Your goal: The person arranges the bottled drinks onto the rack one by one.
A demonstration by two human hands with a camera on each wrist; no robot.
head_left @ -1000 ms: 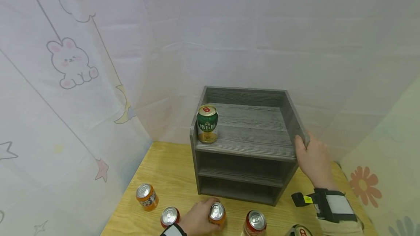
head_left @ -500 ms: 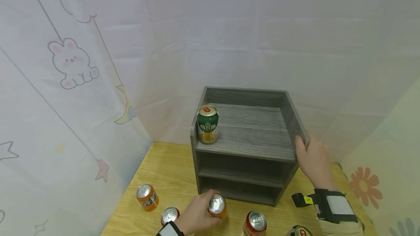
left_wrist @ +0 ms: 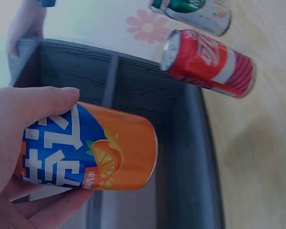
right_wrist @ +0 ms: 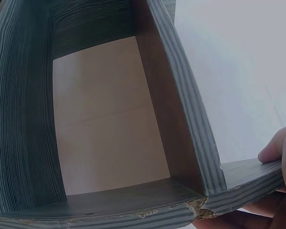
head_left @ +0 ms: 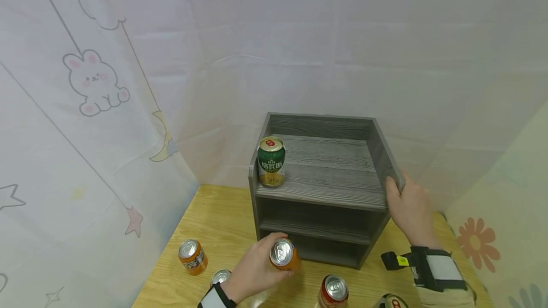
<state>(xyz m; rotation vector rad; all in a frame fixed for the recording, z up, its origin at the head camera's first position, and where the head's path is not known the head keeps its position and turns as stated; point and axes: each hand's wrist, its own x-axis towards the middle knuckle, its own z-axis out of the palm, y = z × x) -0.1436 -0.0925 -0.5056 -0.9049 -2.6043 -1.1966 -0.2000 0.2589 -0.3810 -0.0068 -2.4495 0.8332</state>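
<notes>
Overall, a white printed backdrop [head_left: 299,37] surrounds the work area beyond both grips, and a wood-grain table [head_left: 222,213] extends beneath them. A grey shelf unit [head_left: 325,165] stands on the table, forward and to the right of the left-hand grip; it has a walled top level and two lower compartments facing the person.

The right hand [head_left: 408,208] grips the upper edge of the unit's right side panel, thumb on the inner face, remaining fingers round the outside. The left hand [head_left: 254,270] grips an orange soda can [head_left: 291,261], thumb on one side and fingers curled round the other. The held can is tilted, in front of the lower compartments.

A black-and-white strap [head_left: 438,267] is fitted behind the right-hand grip.

Other cans, relative to the left-hand grip, are located as follows:
- Forward, upright on the top level, against the left panel: green-and-gold can [head_left: 271,163].
- Right, on the table: red can [head_left: 334,291].
- Farther right, cut off by the lower border: dark-green can [head_left: 393,302].
- Just left, body mostly hidden: silver-lidded can [head_left: 220,276].
- Farther left, on the table: second orange can [head_left: 193,258].

Left of the right-hand grip, the panel edge carries a small chipped patch [right_wrist: 199,207].
</notes>
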